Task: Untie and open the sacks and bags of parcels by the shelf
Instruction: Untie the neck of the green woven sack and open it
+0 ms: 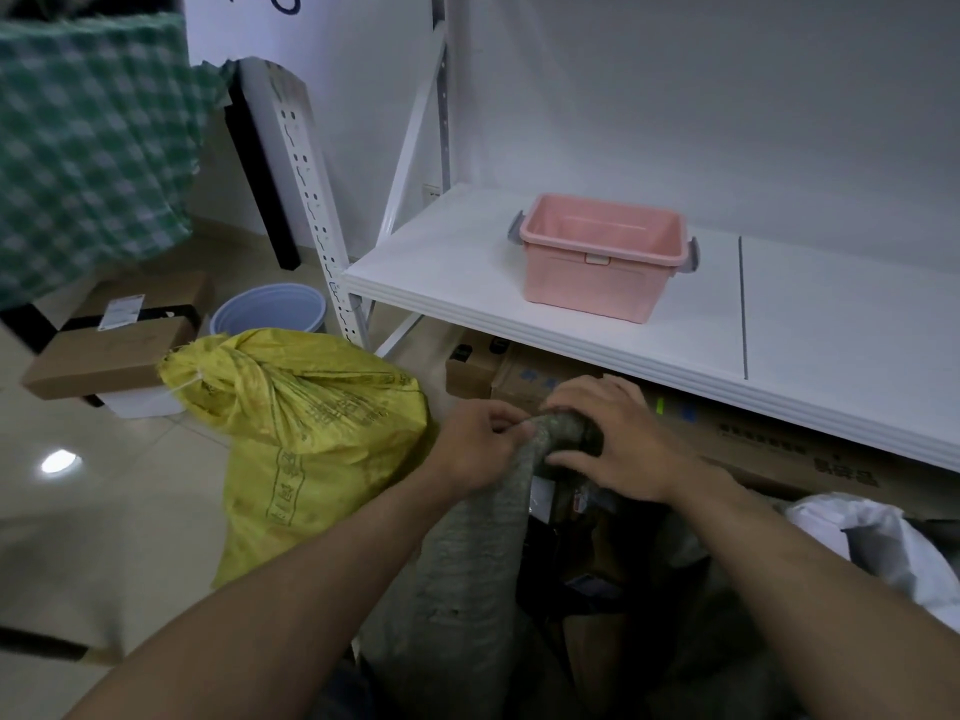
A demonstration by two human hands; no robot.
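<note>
Grey sack [467,563] gripped by left hand [480,444], right hand [618,449], parcels inside, yellow sack [311,423] tied

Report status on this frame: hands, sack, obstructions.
Left hand pinches the bunched top of the grey sack; right hand grips over it. Yellow sack beside it, tied shut. Nothing blocking the hands.
</note>
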